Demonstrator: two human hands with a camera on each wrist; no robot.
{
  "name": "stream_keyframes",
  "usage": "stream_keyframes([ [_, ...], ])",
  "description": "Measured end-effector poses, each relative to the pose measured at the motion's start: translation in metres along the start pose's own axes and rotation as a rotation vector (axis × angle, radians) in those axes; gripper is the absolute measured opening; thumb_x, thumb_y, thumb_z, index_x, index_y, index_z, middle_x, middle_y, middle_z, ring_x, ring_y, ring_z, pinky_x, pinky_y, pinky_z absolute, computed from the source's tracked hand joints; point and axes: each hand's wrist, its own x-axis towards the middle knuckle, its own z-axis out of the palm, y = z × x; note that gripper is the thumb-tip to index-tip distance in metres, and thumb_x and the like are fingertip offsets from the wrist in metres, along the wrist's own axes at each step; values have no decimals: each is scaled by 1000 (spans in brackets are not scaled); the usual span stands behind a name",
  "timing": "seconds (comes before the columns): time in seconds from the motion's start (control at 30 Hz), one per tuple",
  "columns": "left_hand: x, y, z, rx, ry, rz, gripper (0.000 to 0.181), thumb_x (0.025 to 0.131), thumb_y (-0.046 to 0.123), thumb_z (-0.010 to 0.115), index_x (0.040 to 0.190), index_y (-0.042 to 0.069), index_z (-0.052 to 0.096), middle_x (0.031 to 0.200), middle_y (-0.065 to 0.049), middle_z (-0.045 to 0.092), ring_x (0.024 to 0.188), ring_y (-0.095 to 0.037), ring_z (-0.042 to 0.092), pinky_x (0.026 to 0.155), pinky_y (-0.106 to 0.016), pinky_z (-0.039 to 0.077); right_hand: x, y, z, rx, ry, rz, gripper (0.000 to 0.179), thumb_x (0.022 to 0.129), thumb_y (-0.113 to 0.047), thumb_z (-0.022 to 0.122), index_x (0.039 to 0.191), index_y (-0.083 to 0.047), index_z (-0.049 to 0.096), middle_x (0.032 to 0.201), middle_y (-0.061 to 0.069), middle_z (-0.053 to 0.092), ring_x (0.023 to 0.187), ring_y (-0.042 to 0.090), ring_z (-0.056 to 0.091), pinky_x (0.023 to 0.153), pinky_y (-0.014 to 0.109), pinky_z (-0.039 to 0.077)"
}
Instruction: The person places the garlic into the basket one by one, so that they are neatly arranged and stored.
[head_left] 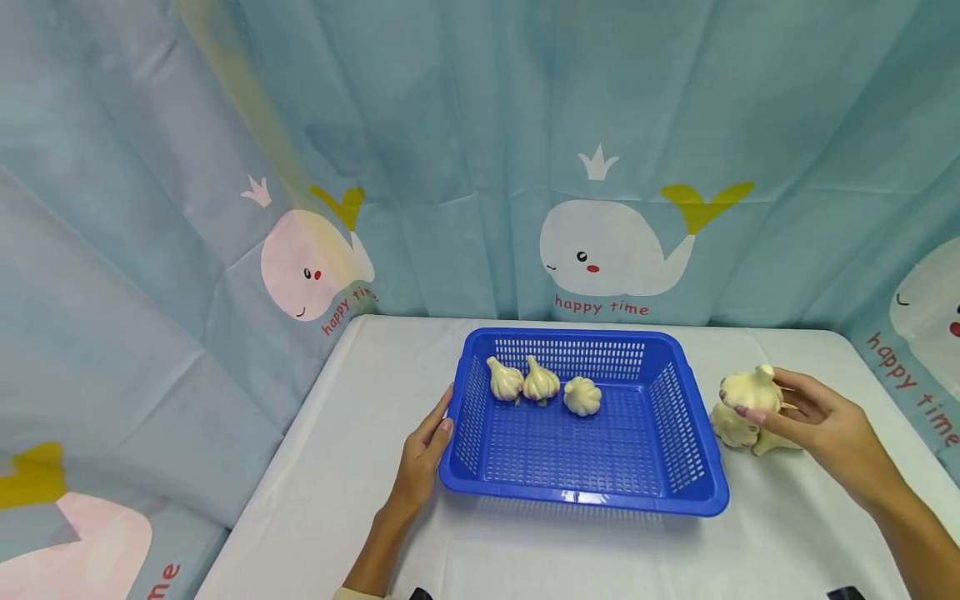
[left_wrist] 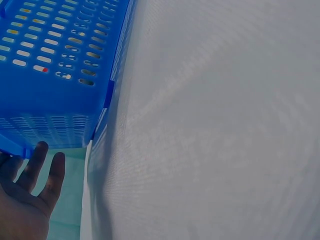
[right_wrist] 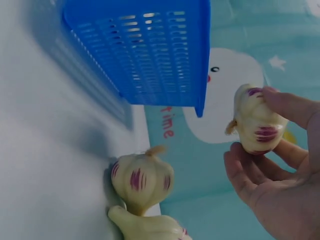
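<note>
My left hand rests against the left side of a blue plastic basket. In the left wrist view its fingers look fairly straight beside the rim. Three garlic bulbs lie in the basket toward the back left: one at the left, one in the middle and one at the right. Right of the basket, my right hand pinches a garlic bulb with purple streaks between thumb and fingers, held above the table. Below it lie two more garlic bulbs, a streaked one and another.
A white cloth covers the table. Behind it and along the sides hangs a blue curtain printed with white whales. The basket's right rim stands between the loose bulbs and the basket's inside.
</note>
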Motion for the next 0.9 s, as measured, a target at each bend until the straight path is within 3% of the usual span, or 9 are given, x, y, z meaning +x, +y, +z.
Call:
stream_keyframes([
  [0.13,0,0,0,8,9,-5,52,115,25,44,166,18,36,172,0,35,159,-16,30,123,-16,28,2,-7,2,-4,10,-9,77,101,-22,75,164,0,35,133,-29,50,104,-21,53,80,1,52],
  [0.2,0,0,0,10,10,-8,52,115,26,44,167,19,36,172,0,35,159,-15,30,123,-16,28,3,-11,3,3,9,-23,77,101,-21,74,163,2,34,128,-33,48,104,-21,55,79,3,54],
  [0.6,0,-1,0,-10,3,-1,52,115,25,43,167,19,36,172,0,35,160,-18,30,124,-15,26,12,-29,15,50,5,-115,66,102,-17,74,160,-8,44,137,-25,48,109,-17,57,84,5,55],
  [0.9,0,0,0,7,7,-7,53,116,27,43,167,18,35,172,0,35,160,-18,30,124,-15,26,19,-40,20,103,8,-128,66,101,-11,73,160,-3,44,136,-26,51,113,-18,56,88,3,52],
])
